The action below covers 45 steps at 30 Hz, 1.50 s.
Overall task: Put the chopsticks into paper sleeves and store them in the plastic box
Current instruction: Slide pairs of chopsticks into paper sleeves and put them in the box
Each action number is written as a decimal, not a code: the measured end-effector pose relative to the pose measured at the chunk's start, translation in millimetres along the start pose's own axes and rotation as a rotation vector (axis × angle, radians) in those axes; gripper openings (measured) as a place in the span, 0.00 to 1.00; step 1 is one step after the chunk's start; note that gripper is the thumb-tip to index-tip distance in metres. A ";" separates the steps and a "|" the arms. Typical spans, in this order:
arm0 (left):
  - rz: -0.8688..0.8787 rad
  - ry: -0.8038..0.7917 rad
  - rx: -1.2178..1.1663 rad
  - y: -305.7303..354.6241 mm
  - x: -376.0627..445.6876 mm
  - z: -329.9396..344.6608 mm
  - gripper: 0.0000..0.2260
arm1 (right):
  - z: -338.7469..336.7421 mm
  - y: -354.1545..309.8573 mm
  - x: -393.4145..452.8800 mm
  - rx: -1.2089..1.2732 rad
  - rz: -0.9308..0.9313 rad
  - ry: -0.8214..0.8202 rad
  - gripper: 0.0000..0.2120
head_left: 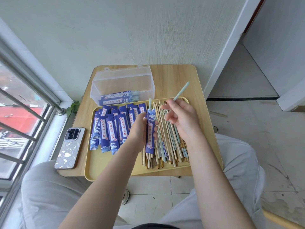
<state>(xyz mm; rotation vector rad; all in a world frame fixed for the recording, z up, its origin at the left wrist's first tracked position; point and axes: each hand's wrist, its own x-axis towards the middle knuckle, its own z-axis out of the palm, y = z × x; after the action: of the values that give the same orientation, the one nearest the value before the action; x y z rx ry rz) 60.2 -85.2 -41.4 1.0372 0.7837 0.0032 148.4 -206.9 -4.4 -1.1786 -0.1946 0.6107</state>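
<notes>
Left hand (140,128) grip round blue paper sleeve (151,129), right hand (182,118) grip pinching teal chopstick (180,91), phone (70,148) beside yellow tray (102,169)

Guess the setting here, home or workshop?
Likely a home corner or enclosed balcony, not a workshop: a small wooden table pushed against a plain wall, a barred window on the left, tiled floor, and a phone lying by the tray.

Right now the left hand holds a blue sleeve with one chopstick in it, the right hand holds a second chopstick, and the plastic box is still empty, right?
Not quite. In the head view, the plastic box already holds sleeved chopsticks. The rest stands.
</notes>
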 end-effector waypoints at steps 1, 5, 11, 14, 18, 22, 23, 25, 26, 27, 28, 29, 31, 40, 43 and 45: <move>0.008 0.029 0.026 0.8 -0.8 -0.1 0.26 | 3.8 -2.4 0.9 -0.034 -0.027 0.038 0.06; 0.048 0.125 0.165 2.9 -7.9 -0.6 0.24 | 17.3 -10.1 9.2 -0.224 -0.168 0.196 0.13; 0.072 0.131 0.207 5.2 -19.9 -1.8 0.20 | 27.5 -8.6 17.2 -0.444 -0.223 0.195 0.14; 0.106 0.151 0.246 7.7 -22.5 -2.9 0.20 | 32.5 -5.4 18.7 -0.623 -0.176 0.118 0.15; 0.110 0.196 0.216 9.4 -21.8 -6.6 0.19 | 36.7 -6.3 16.8 -0.941 0.035 -0.080 0.14; 0.087 0.211 0.227 14.1 -19.2 -10.8 0.19 | 43.2 -15.1 19.8 -0.944 -0.098 0.051 0.29; 0.082 0.217 0.227 16.1 -18.7 -12.5 0.19 | 46.8 -16.5 22.7 -0.933 -0.164 0.060 0.28; 0.080 0.230 0.227 19.8 -18.9 -14.8 0.19 | 52.6 -14.6 29.1 -0.955 -0.236 0.026 0.22; 0.089 0.235 0.227 22.0 -19.0 -15.7 0.19 | 56.2 -12.6 31.3 -0.986 -0.241 -0.006 0.18; 0.104 0.241 0.232 25.0 -18.8 -17.0 0.19 | 60.2 -10.3 32.3 -1.023 -0.239 -0.040 0.15; 0.121 0.252 0.246 28.3 -18.2 -18.0 0.19 | 62.8 -7.1 33.2 -1.048 -0.237 -0.067 0.14; 0.140 0.266 0.271 32.7 -16.9 -19.2 0.19 | 65.4 -4.5 34.0 -1.057 -0.235 -0.081 0.14; 0.200 0.302 0.385 42.5 -9.5 -25.1 0.20 | 68.8 -3.7 37.5 -1.021 -0.233 -0.068 0.13; 0.660 0.555 1.088 102.7 29.0 -60.4 0.22 | 75.8 -17.8 74.1 -0.441 0.038 0.021 0.06; 0.744 0.670 0.953 104.1 42.7 -77.2 0.30 | 76.9 -22.2 92.1 -0.317 0.022 0.197 0.05; 0.707 0.672 0.976 96.6 47.2 -86.1 0.31 | 76.3 -22.4 106.2 -0.289 0.010 0.286 0.05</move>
<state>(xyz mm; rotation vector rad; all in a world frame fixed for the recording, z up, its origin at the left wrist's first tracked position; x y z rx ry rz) 78.5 49.1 -17.4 2.2741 0.9938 0.6584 209.3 -93.4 27.6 -1.5325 -0.0340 0.4244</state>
